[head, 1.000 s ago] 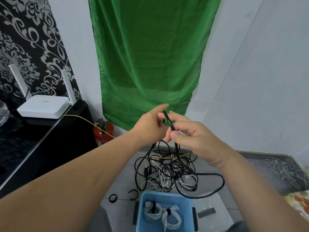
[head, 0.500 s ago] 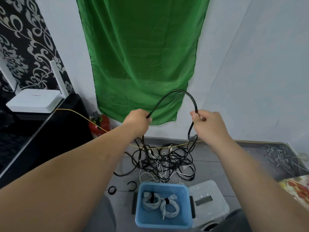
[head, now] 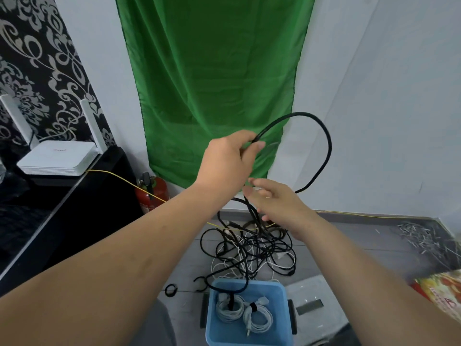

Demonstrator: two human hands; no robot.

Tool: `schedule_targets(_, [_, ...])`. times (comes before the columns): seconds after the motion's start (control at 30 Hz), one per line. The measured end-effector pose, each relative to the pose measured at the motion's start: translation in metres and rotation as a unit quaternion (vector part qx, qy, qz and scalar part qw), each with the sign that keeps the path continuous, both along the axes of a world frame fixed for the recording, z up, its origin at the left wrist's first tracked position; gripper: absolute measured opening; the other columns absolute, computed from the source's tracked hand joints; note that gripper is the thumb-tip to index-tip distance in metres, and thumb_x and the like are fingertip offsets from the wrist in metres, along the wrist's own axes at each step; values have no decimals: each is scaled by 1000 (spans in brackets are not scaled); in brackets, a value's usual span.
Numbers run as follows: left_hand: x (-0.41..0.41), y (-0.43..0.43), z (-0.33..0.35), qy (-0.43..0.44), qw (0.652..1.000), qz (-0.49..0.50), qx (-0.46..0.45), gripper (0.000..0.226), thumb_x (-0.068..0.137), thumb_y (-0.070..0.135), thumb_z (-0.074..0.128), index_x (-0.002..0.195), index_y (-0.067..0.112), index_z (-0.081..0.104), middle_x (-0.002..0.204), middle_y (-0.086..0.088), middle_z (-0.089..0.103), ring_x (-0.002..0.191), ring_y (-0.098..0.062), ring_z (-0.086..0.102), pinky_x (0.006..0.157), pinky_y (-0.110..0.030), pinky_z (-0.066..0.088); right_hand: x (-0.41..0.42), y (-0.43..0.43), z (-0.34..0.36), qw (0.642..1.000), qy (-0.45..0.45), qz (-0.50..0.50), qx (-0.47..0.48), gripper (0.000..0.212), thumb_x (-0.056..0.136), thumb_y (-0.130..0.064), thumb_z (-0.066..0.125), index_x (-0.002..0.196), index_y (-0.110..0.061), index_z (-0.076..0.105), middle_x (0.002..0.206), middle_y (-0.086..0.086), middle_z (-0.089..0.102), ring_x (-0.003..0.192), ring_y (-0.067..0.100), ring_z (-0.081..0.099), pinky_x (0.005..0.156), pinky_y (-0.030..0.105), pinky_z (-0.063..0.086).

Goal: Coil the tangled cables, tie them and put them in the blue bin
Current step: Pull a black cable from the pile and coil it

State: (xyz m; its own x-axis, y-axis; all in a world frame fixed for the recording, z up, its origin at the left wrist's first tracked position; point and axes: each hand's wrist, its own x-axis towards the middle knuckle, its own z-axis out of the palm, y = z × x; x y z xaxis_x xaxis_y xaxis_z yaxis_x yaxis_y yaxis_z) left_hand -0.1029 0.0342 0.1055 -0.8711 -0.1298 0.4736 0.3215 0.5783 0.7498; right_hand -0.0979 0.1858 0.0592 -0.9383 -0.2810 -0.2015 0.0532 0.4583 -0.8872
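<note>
Coiling is the step in hand, seen from the head view. Your left hand (head: 228, 162) is raised in front of the green cloth backdrop (head: 212, 83), and its fingers (head: 258, 145) pinch a thick black round cable (head: 327, 146). From that pinch the cable arcs up and over to the right in one wide loop, then drops behind your right hand (head: 278, 207). That hand sits just below the left, blurred, with its fingers spread and loose. They grip nothing I can make out, and whether they touch the cable I cannot tell.

Below the hands the cable runs down into the tangled pile of black and white cables (head: 252, 243) on the grey tiled floor (head: 361, 236). One black strand droops over the far rim of the blue plastic bin (head: 212, 325), nearest you. Two white coiled cables (head: 230, 307) already lie inside it, each bound with a black strap. A loose black strap ring (head: 171, 289) lies on the floor just left of the bin.

I judge the task to be well short of done, since most of the pile is uncoiled. Next, your right hand should catch the hanging length and bring it up to the left hand as a second loop matching the first. Expect snags where the cable crosses the pile, so draw slack gently.
</note>
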Motion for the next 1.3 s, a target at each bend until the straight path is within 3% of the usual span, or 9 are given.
schedule_targets(0.1, [6,6,5,-15,999,-18,35,14,97,29,67,94,15,72,61,-11,64,56,-22,69,58,-42,57,-2,-6,-1,1000,27,-13,0,29,104,-45,52,104,-23,70,94,-4,74,92,12,68,91,37,53])
schedule_targets(0.23, [5,4,3,-46,992,-44,107,9,98,22,67,96,15,71,72,-11,69,63,-16,74,65,-45,62,-5,-5,-5,999,-44,8,-1,24,104,-45,50,115,-29,65,106,-4,70,90,8,72,96,36,50])
schedule_targets(0.33, [3,3,-2,-64,985,-74,141,15,99,10,63,111,15,69,90,-6,73,79,-14,76,79,-40,63,-5,-9,-14,999,-33,2,3,23,107,-33,44,104,-28,66,98,-3,59,64,16,64,78,36,54])
schedule_targets(0.5, [-1,-7,-19,-108,987,-111,-35,50,90,10,64,136,28,59,127,5,62,107,-10,65,94,-35,57,-19,-13,-9,976,-4,-115,-184,22,109,-24,43,97,-19,60,74,5,42,52,14,38,49,29,30])
schedule_targets(0.6, [4,-15,-25,-198,959,-178,-95,61,87,15,62,138,45,51,111,10,66,103,-5,65,92,-24,53,-22,-9,-1,954,-29,-131,-268,23,111,-21,41,99,-19,60,72,5,43,53,16,42,51,30,28])
schedule_targets(0.7, [3,-17,-28,-170,960,-144,-168,56,94,23,69,146,30,50,98,6,66,92,-13,63,84,-28,51,-23,-7,2,945,-35,-126,-298,23,111,-20,41,103,-17,63,74,6,50,57,21,51,51,31,37])
schedule_targets(0.83, [-4,-17,-35,-139,952,-155,-223,18,97,26,66,112,22,74,91,1,55,85,-17,54,84,-34,48,-30,3,-4,954,9,-189,-232,24,109,-21,43,100,-21,64,73,5,49,64,21,49,54,31,48])
schedule_targets(1.07, [-9,-23,-35,-113,975,-48,-187,29,91,46,70,79,23,58,81,8,49,72,-4,48,59,-17,32,-39,27,-22,932,21,-315,-179,27,108,-23,37,99,-27,62,74,3,45,61,18,40,56,33,42])
schedule_targets(1.3, [-14,-36,-20,-93,995,25,-37,34,96,45,64,80,17,55,64,6,45,56,-10,42,50,-21,33,-35,40,-19,882,-122,-346,-294,20,109,-33,45,111,-17,56,108,14,69,94,31,71,84,49,62])
